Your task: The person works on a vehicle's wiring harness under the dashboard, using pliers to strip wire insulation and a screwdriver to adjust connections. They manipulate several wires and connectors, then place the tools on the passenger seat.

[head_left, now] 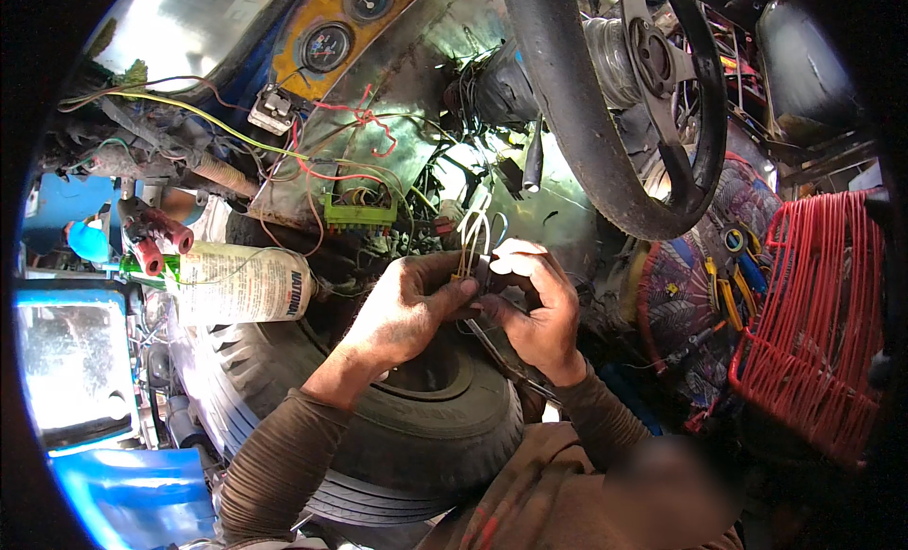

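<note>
My left hand is closed around thin white and yellow wires, thumb pressed against them. My right hand is curled at the same bundle, its fingertips close to the left thumb; a small dark piece between them is too hidden to make out. The wires loop up above both hands. Just behind, up and to the left, sits a green fuse box among loose red, yellow and dark wires. Below my hands lies a large black tire, with a white cylindrical container at its upper left.
A black steering wheel overhangs the upper right, near a yellow gauge panel. At right are a red corded seat and hand tools on patterned cloth. Blue plastic lies lower left, below a pale framed panel.
</note>
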`<action>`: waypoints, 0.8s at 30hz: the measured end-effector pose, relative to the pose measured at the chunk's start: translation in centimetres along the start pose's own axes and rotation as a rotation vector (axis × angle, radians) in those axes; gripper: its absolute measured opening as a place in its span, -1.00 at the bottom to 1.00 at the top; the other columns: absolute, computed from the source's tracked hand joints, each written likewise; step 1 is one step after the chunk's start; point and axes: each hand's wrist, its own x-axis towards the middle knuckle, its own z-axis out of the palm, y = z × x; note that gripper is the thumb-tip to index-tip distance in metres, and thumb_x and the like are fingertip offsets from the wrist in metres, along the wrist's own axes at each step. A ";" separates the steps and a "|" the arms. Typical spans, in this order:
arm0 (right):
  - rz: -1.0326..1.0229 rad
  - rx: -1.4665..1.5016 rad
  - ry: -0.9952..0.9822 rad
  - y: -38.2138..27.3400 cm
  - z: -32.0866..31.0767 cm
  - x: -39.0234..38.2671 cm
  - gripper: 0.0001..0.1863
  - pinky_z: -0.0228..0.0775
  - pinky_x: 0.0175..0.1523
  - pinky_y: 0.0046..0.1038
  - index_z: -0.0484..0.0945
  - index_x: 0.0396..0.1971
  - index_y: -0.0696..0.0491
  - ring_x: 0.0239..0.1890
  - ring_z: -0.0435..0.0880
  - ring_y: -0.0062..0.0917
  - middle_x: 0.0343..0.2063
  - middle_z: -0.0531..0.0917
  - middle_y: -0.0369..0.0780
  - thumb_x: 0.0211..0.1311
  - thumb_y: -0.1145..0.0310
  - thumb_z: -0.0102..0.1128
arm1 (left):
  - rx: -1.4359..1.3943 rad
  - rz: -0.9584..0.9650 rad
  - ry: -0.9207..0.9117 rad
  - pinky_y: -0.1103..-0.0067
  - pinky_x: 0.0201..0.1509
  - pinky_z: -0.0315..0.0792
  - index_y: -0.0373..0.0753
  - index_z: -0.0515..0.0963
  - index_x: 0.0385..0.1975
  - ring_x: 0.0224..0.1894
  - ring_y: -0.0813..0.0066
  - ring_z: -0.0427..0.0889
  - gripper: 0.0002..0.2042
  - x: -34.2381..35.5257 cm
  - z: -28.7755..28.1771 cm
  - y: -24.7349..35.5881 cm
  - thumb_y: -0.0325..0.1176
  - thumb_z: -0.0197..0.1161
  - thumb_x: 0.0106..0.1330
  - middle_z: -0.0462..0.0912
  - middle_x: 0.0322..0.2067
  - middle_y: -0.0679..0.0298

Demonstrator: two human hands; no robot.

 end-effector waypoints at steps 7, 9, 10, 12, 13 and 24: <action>-0.055 -0.053 -0.026 0.1 -0.5 -0.1 -0.60 0.54 0.11 -0.29 0.60 -0.20 0.13 0.00 0.70 -0.20 -0.08 0.69 -0.09 -0.09 0.55 0.57 | -0.039 -0.003 -0.016 0.57 0.10 0.60 -0.51 0.54 0.15 -0.05 0.56 0.65 -0.66 0.1 0.0 -0.6 -0.42 0.24 0.49 0.70 -0.03 0.19; -0.057 -0.066 -0.013 0.3 -0.4 -0.5 -0.59 0.54 0.11 -0.28 0.59 -0.20 0.13 -0.01 0.70 -0.17 -0.09 0.69 -0.09 -0.10 0.55 0.57 | -0.012 0.012 -0.017 0.59 0.08 0.60 -0.51 0.54 0.15 -0.06 0.59 0.64 -0.65 0.2 0.1 -0.7 -0.41 0.25 0.49 0.70 -0.04 0.19; -0.062 -0.084 -0.023 0.4 -0.4 -0.7 -0.59 0.53 0.11 -0.27 0.59 -0.20 0.13 -0.01 0.70 -0.16 -0.09 0.69 -0.09 -0.10 0.55 0.57 | 0.036 0.029 -0.020 0.60 0.06 0.60 -0.50 0.54 0.15 -0.08 0.61 0.64 -0.65 0.2 0.1 -0.8 -0.40 0.26 0.48 0.71 -0.05 0.18; -0.100 -0.130 -0.018 0.7 -0.2 -1.2 -0.57 0.53 0.12 -0.25 0.59 -0.18 0.13 0.01 0.69 -0.13 -0.08 0.68 -0.07 -0.10 0.55 0.57 | 0.199 0.063 -0.033 0.60 0.02 0.58 -0.48 0.55 0.15 -0.08 0.63 0.64 -0.61 0.2 0.0 -0.8 -0.32 0.29 0.47 0.72 -0.09 0.20; -0.097 -0.159 -0.015 0.8 -0.1 -1.4 -0.56 0.52 0.13 -0.25 0.59 -0.17 0.13 0.02 0.68 -0.11 -0.07 0.67 -0.06 -0.10 0.55 0.57 | 0.315 0.080 -0.044 0.59 0.00 0.57 -0.45 0.56 0.15 -0.07 0.62 0.64 -0.59 0.3 -0.2 -0.8 -0.26 0.31 0.47 0.72 -0.11 0.22; -0.379 -0.693 -0.378 -0.9 -3.9 2.4 -0.38 0.21 0.43 -0.16 0.51 0.31 -0.04 0.28 0.48 -0.20 0.33 0.45 -0.16 0.17 0.43 0.25 | 0.896 0.235 0.127 0.08 -0.15 0.51 -0.38 0.54 -0.01 -0.21 -0.30 0.63 -0.66 0.1 0.4 -2.3 -0.26 0.27 0.36 0.65 -0.39 -0.22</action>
